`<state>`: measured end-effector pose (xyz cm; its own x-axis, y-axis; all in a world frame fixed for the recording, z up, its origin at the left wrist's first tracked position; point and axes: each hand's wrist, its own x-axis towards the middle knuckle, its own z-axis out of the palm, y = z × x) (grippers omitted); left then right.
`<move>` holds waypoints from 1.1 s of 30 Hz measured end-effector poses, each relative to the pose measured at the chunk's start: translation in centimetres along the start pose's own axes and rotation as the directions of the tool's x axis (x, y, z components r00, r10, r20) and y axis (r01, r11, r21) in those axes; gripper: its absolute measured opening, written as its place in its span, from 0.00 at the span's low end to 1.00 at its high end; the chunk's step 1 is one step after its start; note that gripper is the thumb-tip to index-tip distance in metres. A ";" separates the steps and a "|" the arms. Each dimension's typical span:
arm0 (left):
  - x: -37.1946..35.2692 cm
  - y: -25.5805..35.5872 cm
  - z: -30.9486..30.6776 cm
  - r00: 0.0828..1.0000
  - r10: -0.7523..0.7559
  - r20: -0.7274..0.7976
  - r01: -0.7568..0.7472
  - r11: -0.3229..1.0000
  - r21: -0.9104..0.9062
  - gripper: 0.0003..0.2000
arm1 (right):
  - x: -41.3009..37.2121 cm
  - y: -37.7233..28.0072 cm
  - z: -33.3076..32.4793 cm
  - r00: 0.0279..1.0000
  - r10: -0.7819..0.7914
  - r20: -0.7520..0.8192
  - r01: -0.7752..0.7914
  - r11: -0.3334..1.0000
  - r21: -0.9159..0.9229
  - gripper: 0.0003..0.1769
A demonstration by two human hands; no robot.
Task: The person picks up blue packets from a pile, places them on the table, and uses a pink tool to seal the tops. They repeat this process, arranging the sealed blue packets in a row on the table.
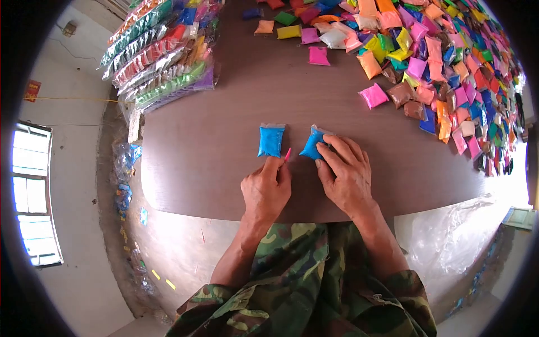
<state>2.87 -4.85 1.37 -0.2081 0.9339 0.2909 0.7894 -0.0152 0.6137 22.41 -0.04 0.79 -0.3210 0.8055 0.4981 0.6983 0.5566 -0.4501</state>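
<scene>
- Two blue packets lie side by side on the brown table, a small bare gap between them: the left blue packet (271, 140) ahead of the left hand (265, 190), the right blue packet (311, 145) ahead and slightly to the left of the right hand (348, 178)
- The left blue packet has its long axis running nearly straight away from the person, clear strip at the far end; its near edge meets the left hand's index finger, so that hand is by far the closer one
- The right blue packet is turned askew, its clear strip at the far end and its lower body slanting towards the left; the right hand's fingertips lie on its right side
- Left grip: thumb and index finger together on a thin pink tool (288, 154), whose tip points forward and slightly right, just beside the left blue packet's near right corner and in the gap between the packets
- Right grip: fingers partly spread, thumb apart from the index finger and near the packet's near edge; whether the thumb presses on the packet, I cannot tell
- Farther off on the table (247, 106) lie a stack of bagged packets (168, 67) at the left and a heap of loose coloured packets (438, 73) at the right, both well apart from the hands
</scene>
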 end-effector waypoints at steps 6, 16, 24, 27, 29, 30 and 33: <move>-0.2 2.7 1.3 0.997 0.082 0.006 -0.081 0.995 -0.052 0.04 | -0.3 0.5 0.0 1.000 0.020 0.006 -0.021 0.998 0.057 0.20; 2.7 2.9 -1.1 0.987 0.158 0.009 -0.158 0.986 0.056 0.03 | -0.7 0.6 0.0 1.000 0.019 0.003 -0.019 0.998 0.058 0.21; 3.4 1.8 0.9 0.971 0.200 0.132 -0.220 0.962 0.164 0.05 | -0.1 -0.1 0.0 0.999 0.036 0.017 -0.037 0.995 0.090 0.20; 4.0 0.6 0.7 0.973 0.202 0.115 -0.224 0.949 0.223 0.06 | 0.1 0.1 0.1 1.000 0.016 0.001 -0.016 0.996 0.093 0.19; 4.1 0.5 0.7 0.978 0.189 0.094 -0.206 0.952 0.227 0.06 | -0.1 0.4 0.0 1.000 0.011 0.001 -0.011 0.996 0.089 0.18; 3.8 1.1 0.5 0.981 0.176 0.086 -0.190 0.958 0.215 0.06 | -0.2 0.6 0.0 1.000 0.014 -0.007 -0.013 0.995 0.097 0.18; 3.2 2.3 0.1 0.985 0.154 0.073 -0.164 0.972 0.165 0.04 | -0.4 1.0 -0.6 1.000 0.014 -0.009 -0.013 0.994 0.113 0.17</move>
<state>4.09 -1.86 3.60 -0.0414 0.9438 0.3280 0.8973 -0.1093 0.4277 23.62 0.09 0.59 -0.3053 0.8113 0.4986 0.6257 0.5656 -0.5372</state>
